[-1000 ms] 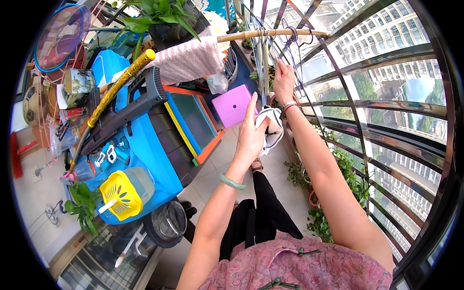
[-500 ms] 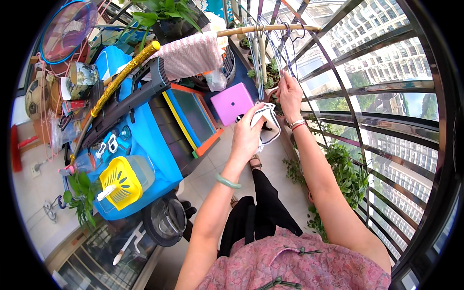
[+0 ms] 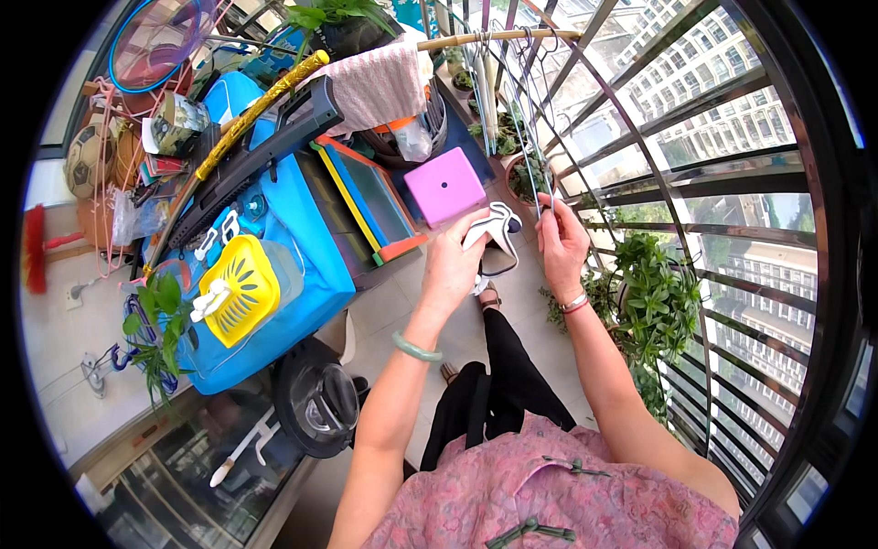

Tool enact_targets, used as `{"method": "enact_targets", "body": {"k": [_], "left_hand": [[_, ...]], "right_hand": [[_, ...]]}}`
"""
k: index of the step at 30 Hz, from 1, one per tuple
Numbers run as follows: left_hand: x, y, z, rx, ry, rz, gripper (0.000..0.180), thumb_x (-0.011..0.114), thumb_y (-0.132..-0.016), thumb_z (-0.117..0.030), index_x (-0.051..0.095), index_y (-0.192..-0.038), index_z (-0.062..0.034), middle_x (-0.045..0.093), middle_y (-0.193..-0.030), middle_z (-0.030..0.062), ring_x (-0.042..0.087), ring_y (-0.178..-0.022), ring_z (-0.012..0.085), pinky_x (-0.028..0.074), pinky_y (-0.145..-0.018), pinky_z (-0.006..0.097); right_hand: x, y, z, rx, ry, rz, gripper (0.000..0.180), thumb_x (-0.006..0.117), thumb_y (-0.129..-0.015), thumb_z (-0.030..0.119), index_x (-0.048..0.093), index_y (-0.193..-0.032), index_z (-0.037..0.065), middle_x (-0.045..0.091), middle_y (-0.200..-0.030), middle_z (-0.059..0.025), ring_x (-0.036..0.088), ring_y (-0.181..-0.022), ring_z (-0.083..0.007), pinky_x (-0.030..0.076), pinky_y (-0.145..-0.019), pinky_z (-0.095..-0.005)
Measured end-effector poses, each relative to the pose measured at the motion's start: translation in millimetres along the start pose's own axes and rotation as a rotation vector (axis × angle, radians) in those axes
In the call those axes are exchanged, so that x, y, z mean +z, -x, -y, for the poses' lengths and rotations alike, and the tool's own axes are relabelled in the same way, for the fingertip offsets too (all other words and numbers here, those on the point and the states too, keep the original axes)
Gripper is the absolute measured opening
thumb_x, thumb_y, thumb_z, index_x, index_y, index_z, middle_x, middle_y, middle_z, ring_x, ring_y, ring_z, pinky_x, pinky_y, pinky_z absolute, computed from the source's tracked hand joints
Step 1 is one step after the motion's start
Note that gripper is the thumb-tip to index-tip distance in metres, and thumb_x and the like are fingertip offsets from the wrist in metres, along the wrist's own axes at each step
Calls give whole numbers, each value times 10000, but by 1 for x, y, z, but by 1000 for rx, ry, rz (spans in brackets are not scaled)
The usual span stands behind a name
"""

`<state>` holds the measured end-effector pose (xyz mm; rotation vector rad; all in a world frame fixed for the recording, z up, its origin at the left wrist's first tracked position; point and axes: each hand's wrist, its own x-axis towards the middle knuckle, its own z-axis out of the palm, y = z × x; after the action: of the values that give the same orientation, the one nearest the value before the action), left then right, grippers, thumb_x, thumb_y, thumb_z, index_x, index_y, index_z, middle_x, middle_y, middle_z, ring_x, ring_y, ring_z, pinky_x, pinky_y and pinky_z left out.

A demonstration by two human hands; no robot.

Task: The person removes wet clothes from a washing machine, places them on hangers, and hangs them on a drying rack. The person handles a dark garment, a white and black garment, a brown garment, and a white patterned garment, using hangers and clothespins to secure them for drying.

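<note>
I'm watching the left hand (image 3: 455, 261) pinching a white, dark-trimmed cloth (image 3: 500, 227) just beside the purple stool (image 3: 445, 189); the right hand (image 3: 560, 240), having just come down, is pinching a thin, hanger-like wire (image 3: 546, 203), leaving the 2 hands working nearly level.

the left arm (image 3: 389, 403) and right arm (image 3: 611, 380) reach forward, both bare, slightly bent at the elbow. the left hand (image 3: 453, 263) grips in a pinch, its back turned upward; the right hand (image 3: 562, 249) curls into a pinch too, near the left but apart.
</note>
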<state>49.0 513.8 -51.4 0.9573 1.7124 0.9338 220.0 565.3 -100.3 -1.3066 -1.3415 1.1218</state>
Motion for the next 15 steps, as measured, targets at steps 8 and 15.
{"method": "enact_targets", "body": {"k": [8,15], "left_hand": [[-35,105,-16,250,-137,-30,244,613,-906,-35,692,-1137,-42,665,-774,44,597,-714,92,481,-669,255],[-88,200,2,566,-360,-307,179,667,-873,-58,729,-1041,-55,673,-868,142,646,-718,226,495,-660,308]], "right_hand": [[-4,80,43,-4,-28,-49,256,569,-1006,197,671,-1174,33,455,-604,85,373,-465,11,253,-409,-195],[-20,240,116,-90,-153,100,307,528,-1018,140,596,-1298,34,564,-683,25,447,-475,-34,361,-425,-203]]}}
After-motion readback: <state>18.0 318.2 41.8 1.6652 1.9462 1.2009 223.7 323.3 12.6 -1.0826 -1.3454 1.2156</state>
